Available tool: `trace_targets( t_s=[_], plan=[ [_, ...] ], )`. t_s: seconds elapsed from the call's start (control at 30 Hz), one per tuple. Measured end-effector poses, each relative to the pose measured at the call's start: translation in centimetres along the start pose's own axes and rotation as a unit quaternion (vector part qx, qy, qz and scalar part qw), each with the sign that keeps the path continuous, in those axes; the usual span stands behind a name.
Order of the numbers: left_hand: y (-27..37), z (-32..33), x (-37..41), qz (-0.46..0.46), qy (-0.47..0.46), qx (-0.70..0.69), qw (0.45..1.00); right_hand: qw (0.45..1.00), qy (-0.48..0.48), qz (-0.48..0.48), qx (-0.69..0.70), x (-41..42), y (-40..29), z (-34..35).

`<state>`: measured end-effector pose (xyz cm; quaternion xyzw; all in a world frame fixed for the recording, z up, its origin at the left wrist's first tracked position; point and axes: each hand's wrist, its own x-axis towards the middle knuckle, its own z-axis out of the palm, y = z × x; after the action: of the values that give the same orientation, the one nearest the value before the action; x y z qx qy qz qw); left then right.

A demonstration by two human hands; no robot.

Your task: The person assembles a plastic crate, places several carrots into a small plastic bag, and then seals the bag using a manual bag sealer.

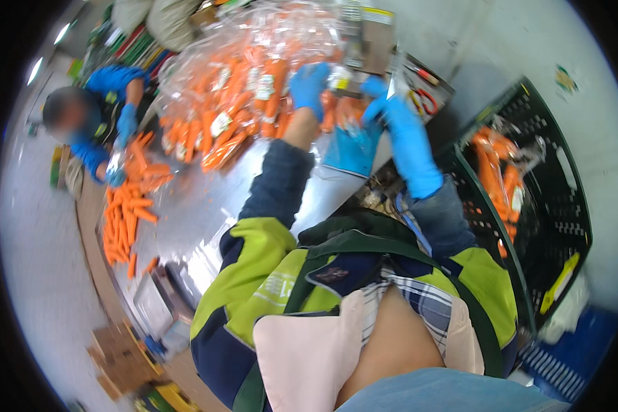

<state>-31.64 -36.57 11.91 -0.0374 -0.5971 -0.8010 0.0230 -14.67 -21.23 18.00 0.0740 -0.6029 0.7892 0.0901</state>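
Note:
My left hand [309, 90], in a blue glove, reaches over clear bags of carrots [270, 95] at the far side of the metal table. Its fingertips lie close to a small device [346, 80] with a yellow mark, perhaps a bag sealer; its grip is hidden. To the right, my gloved right hand [394, 113] has two digits spread apart, beside the upper edge of a bag [353, 152] with a blue lower part and carrots showing through. A shiny thin strip [395, 72] stands just above that hand. Whether it grips anything cannot be made out.
Red-handled scissors [426, 102] lie right of my right hand. A dark green crate [551, 206] at right holds bagged carrots [499, 165]. Across the table [201, 190], a person [103, 103] in blue gloves handles loose carrots [121, 221]. Metal trays [154, 304] sit at the near left corner.

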Motion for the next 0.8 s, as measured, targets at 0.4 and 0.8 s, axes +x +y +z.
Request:
trace_targets(
  t_s=[0.4,0.8],
  plan=[
    [3.6,6.4,-14.1,0.200,-0.447,0.182,0.853,0.995,0.046,0.092,0.013,-0.7,5.4,-1.9],
    [6.5,-30.0,3.0,0.298,0.344,0.620,0.638,0.836,0.468,-0.161,-0.239,-5.7,-14.5,-8.9]
  ],
)
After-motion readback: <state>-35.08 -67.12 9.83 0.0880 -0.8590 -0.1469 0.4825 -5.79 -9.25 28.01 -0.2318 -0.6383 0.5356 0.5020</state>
